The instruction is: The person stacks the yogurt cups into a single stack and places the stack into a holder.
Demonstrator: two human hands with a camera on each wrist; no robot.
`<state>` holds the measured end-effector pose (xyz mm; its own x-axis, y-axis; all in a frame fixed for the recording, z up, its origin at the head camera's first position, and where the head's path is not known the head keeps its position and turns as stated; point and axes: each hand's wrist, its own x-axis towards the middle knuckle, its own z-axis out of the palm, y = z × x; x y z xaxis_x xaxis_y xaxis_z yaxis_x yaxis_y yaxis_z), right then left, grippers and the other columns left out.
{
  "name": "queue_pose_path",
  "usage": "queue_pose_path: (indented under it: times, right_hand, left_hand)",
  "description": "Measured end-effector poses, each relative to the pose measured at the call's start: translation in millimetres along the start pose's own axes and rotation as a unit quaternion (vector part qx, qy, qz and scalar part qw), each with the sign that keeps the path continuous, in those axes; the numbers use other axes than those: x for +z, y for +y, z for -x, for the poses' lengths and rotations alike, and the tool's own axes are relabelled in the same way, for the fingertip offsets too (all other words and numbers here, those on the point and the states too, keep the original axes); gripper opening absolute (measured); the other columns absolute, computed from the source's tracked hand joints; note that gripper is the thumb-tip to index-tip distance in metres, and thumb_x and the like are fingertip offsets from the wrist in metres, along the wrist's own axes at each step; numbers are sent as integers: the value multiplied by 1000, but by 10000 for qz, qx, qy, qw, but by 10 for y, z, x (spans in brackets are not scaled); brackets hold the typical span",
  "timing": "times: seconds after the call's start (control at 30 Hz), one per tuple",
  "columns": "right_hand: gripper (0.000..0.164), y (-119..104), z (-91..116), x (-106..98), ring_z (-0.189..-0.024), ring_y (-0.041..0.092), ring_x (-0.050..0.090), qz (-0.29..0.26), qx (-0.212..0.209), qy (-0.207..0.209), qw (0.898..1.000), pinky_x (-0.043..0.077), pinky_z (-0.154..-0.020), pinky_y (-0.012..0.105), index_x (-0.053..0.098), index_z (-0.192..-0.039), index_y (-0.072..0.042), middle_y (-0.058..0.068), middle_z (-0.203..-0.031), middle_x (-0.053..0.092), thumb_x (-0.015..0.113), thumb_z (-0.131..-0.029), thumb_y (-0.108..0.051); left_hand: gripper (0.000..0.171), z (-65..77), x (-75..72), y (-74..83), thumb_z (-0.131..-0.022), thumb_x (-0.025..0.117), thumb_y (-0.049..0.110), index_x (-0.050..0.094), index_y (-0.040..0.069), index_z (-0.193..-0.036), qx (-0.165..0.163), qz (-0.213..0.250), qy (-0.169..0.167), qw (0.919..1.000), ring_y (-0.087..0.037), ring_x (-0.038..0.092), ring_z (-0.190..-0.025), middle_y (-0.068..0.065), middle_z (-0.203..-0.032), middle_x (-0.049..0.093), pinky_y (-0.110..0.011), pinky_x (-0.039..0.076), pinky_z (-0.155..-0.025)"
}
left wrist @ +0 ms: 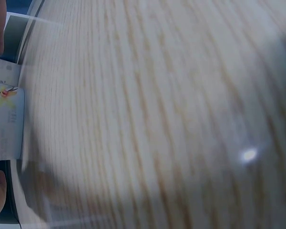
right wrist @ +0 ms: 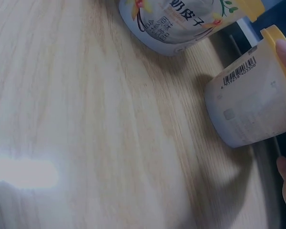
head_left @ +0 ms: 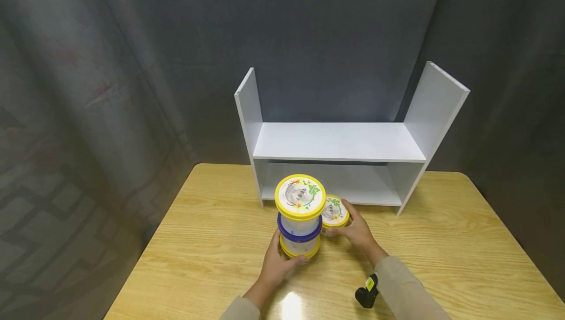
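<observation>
A pale wooden table with rounded corners (head_left: 441,261) stands before dark grey curtains. At its far side sits one white shelf unit (head_left: 340,143) with two tall side panels and two open levels, one above the other.

Near the middle of the table, in front of the shelf's left end, there is a stack of three round plastic tubs (head_left: 299,217), each white with a printed label: the top one has a yellow lid with a flower picture, the middle one a blue lid, and the bottom one a yellow rim. Just to the right of the stack, touching or nearly so (the pictures do not settle which), stands one single smaller white tub with a yellow lid (head_left: 334,212), making four tubs in all.

The person's left hand (head_left: 277,263) reaches in from the near edge, its fingers curled round the bottom tub of the stack. The right hand (head_left: 358,229) comes from the near right, fingers and thumb wrapped round the single tub. One small black device with a yellow tag (head_left: 367,291) is strapped at the right wrist, over a beige sleeve.
</observation>
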<state>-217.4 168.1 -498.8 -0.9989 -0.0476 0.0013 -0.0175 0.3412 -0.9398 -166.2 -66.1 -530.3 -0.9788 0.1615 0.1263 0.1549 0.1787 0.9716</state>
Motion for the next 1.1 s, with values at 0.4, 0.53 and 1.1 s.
queue_pose_path:
  times: [0.4, 0.53, 1.1]
  right_hand:
    - [94, -48, 163, -10, -125, 36, 15, 54, 54, 110, 9999, 14, -100, 54, 22, -136, -7, 16, -139, 20, 77, -62, -23]
    - [95, -112, 213, -63, -125, 36, 14, 187, 53, 107, 9998, 13, -99, 55, 23, -136, -8, 17, -138, 21, 77, -61, -26]
    - [92, -576, 291, -307, -119, 41, 25, 611, -699, 260, 9953, 24, -94, 57, 28, -134, -3, 22, -135, 26, 79, -60, -23]
  left_hand:
    - [95, 9, 16, 22, -63, 75, 26, 17, 17, -137, 24, 92, -30, 10000, -25, 32, -119, -4, -131, 35, -45, 22, -101]
    - [95, 6, 9, 33, -62, 76, 26, 17, 17, -137, 87, 109, 5, 9999, -25, 31, -120, -4, -132, 35, -45, 21, -101]
    - [96, 4, 13, 9, -62, 75, 27, 17, 20, -137, 82, 78, 45, 9999, -24, 31, -121, -3, -133, 34, -41, 20, -102]
